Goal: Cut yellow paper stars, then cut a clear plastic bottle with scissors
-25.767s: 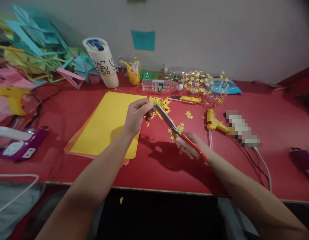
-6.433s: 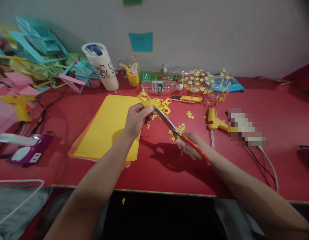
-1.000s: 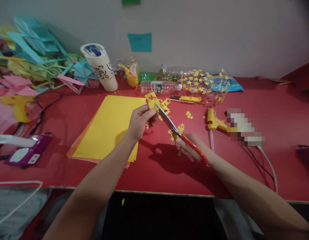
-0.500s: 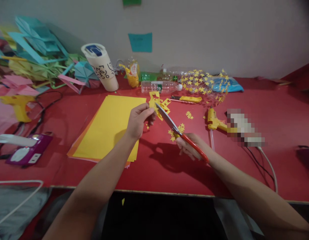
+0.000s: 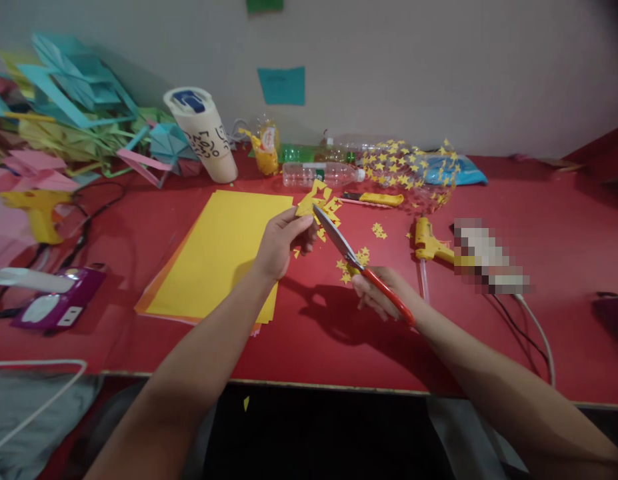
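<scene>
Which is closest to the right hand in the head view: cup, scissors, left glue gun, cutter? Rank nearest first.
1. Scissors: held in the right hand.
2. Cutter: beyond that hand, farther back.
3. Cup: back left.
4. Left glue gun: far left, near the view's edge.

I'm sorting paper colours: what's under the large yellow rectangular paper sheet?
Orange paper edges show at the left, pale pink paper edges at the near side; the yellow sheet hides the rest, so layers can't be counted.
</scene>
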The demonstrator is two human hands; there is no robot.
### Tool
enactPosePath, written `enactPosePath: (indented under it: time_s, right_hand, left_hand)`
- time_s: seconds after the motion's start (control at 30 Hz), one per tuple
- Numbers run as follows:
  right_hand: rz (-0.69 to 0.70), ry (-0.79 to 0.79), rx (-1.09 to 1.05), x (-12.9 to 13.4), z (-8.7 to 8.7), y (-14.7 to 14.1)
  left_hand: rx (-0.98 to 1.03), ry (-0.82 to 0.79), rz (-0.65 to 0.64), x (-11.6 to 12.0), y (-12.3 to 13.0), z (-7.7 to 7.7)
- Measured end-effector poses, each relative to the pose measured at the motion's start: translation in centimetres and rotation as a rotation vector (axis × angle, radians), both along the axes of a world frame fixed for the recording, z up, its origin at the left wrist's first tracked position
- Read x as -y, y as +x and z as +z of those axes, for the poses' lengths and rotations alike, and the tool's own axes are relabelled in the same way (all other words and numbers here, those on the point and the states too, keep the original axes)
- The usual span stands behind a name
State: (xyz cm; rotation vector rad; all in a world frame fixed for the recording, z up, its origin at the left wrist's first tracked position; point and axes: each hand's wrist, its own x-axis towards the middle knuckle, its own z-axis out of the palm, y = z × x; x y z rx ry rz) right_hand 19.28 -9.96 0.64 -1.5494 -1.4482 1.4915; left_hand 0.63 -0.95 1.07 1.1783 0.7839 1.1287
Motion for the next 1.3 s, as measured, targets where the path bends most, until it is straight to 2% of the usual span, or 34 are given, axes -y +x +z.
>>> enactPosePath:
  time_s: [0.2, 0.37, 0.63, 1.3]
  right_hand:
    - [0.021, 0.038, 0.023, -0.1, -0.2, 0.1]
    - [0.054, 0.035, 0.009, -0.2, -0.1, 0.2]
    - [0.093, 0.035, 0.059, -0.2, -0.4, 0.5]
    - [0.118, 0.045, 0.062, -0.4, -1.5, 1.1]
  left_hand:
    - [0.035, 0.036, 0.098, -0.2, -0.1, 0.0]
    - [0.02, 0.052, 0.129, -0.4, -0.2, 0.0]
    - [-0.023, 0.059, 0.071, -0.4, -0.5, 0.3]
    - [-0.077, 0.047, 0.063, -0.6, -0.9, 0.5]
